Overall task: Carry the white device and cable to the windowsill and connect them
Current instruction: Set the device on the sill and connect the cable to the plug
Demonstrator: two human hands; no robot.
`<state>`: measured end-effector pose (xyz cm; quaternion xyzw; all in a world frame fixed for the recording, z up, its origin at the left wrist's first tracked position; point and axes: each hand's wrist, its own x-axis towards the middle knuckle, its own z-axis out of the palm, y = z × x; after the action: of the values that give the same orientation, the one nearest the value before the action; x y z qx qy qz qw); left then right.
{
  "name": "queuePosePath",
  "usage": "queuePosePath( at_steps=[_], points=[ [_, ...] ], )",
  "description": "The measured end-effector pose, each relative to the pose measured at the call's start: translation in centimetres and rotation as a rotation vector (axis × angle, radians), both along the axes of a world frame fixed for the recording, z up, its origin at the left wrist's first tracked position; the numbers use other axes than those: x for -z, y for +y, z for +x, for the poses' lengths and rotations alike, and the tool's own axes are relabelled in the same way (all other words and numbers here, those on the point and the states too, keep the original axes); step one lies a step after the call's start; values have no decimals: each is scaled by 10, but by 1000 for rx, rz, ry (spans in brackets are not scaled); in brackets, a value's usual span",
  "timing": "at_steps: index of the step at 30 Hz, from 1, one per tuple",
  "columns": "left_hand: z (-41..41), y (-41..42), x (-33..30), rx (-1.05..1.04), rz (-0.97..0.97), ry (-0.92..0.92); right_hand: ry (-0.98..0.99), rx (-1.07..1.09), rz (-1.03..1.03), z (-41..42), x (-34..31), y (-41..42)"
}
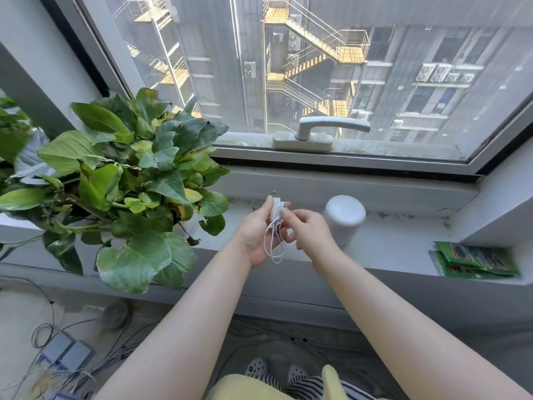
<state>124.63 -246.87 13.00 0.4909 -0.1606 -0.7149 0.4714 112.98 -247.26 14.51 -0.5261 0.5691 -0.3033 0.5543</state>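
Observation:
A white cylindrical device [344,217] stands upright on the grey windowsill [398,241], just right of my hands. My left hand [258,235] holds a small white plug adapter [275,209] with metal prongs pointing up, and loops of thin white cable [274,243] hang from it over my palm. My right hand [307,230] pinches the cable beside the adapter with its fingertips. Both hands hover above the sill's front part, apart from the device.
A large leafy potted plant [121,180] fills the sill to the left. Green packets [476,259] lie at the sill's right end. A window handle [323,132] sits on the frame behind. Tangled wires and boxes [60,356] lie on the floor.

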Motion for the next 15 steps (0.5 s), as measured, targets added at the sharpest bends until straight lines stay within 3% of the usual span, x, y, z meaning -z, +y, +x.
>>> queuePosePath(
  at_steps=[9, 15],
  points=[
    [-1, 0, -4, -36, -37, -141, -136, 151, 15, 6, -7, -4],
    [-3, 3, -7, -42, -72, -215, -176, 136, 27, 1, -15, -2]
  ],
)
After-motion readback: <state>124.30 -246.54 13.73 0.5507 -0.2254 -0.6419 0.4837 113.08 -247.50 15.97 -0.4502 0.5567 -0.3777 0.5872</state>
